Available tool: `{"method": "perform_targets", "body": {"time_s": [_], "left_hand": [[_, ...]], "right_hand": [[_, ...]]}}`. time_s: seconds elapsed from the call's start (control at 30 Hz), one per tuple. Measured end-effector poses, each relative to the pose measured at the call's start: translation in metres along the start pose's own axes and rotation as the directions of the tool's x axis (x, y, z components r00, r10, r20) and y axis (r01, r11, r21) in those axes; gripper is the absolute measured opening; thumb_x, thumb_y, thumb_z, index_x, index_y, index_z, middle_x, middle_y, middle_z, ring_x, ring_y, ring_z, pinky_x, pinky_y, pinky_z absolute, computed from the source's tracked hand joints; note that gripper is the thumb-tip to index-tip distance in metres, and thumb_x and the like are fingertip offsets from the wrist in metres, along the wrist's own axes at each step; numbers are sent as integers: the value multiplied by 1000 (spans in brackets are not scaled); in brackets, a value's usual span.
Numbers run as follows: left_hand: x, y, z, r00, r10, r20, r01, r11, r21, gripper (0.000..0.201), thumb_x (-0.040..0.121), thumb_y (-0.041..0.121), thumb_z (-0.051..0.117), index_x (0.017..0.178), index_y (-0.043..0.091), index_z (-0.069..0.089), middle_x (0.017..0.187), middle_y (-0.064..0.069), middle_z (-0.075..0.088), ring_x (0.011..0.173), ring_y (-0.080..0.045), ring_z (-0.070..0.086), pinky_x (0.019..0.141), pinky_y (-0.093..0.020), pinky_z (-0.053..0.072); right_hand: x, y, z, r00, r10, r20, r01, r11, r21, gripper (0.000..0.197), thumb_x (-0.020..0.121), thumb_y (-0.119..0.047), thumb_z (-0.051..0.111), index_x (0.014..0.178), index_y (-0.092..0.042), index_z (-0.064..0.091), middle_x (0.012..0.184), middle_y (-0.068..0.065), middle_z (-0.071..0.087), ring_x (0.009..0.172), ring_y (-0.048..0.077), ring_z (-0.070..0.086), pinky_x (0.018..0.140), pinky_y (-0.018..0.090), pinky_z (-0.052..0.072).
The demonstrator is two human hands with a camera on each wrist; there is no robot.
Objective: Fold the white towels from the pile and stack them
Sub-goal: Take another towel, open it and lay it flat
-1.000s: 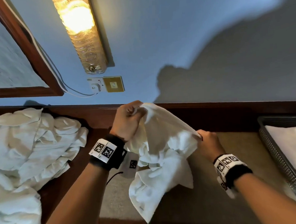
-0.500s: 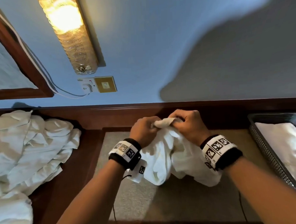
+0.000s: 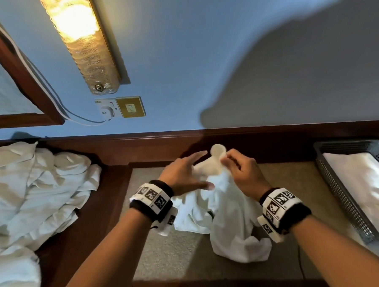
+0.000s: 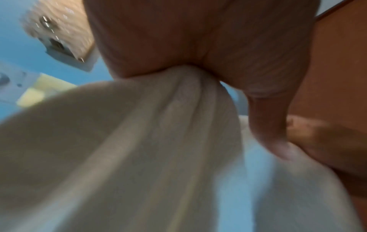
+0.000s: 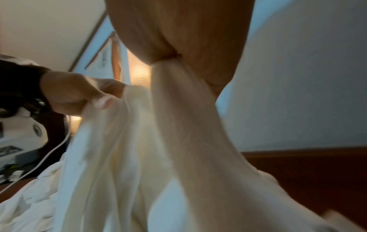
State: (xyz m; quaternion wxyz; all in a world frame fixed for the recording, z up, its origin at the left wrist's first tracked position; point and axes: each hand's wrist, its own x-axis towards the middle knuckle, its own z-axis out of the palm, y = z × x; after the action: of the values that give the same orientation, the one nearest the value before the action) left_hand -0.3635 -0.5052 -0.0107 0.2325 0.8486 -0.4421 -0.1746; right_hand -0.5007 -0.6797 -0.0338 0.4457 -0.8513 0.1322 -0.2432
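Crumpled white cloth towel (image 3: 227, 209): right hand (image 3: 243, 175) pinches its raised corner; left hand (image 3: 183, 176), fingers spread, touches the fabric just beside. Rumpled white towel pile (image 3: 33, 191) lies well left of both hands.

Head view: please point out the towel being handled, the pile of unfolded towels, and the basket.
towel being handled (image 3: 229, 209), head view, on the hanging middle of the cloth.
pile of unfolded towels (image 3: 33, 189), head view, on the crumpled middle of the heap.
basket (image 3: 340, 186), head view, on its perforated left wall.
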Motion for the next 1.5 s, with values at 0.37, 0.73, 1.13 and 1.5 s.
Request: {"method": "perform_targets", "body": {"time_s": [0.37, 0.73, 1.13, 1.5], "left_hand": [[1, -33, -11, 975, 27, -220, -99, 942, -322, 15, 90, 37, 77, 94, 22, 74, 86, 2, 74, 74, -13, 66, 72, -40, 58], [8, -23, 1, 988, 51, -147, -102, 925, -367, 19, 88, 33, 77, 89, 15, 75, 75, 0, 64, 68, -13, 57, 67, -39, 53], [20, -12, 17, 994, 80, -74, -85, 995, -59, 4, 91, 33, 75, 93, 32, 72, 72, 11, 62, 71, -15, 61, 70, -35, 47], [21, -50, 12, 815, -520, -257, 229, 695, -681, 27, 79, 33, 66, 89, 8, 67, 86, -1, 65, 82, -21, 59, 69, -31, 45]], "right_hand": [[-17, 39, -19, 976, 100, 191, -98, 995, -20, 12, 82, -27, 82, 73, -25, 76, 73, -3, 67, 69, 11, 60, 68, 32, 45], [-7, 34, -19, 947, 130, 294, -29, 945, -325, 13, 85, -19, 80, 78, -10, 73, 81, 0, 54, 73, 15, 53, 67, 27, 41], [1, 6, -5, 986, 8, 166, 26, 979, -200, 11, 87, -23, 65, 89, -32, 69, 82, -11, 67, 75, 11, 65, 66, 41, 55], [6, 32, 1, 854, 476, -211, -337, 814, 472, 24, 89, -33, 75, 83, -9, 73, 86, 16, 75, 74, 21, 66, 71, 46, 58]]}}
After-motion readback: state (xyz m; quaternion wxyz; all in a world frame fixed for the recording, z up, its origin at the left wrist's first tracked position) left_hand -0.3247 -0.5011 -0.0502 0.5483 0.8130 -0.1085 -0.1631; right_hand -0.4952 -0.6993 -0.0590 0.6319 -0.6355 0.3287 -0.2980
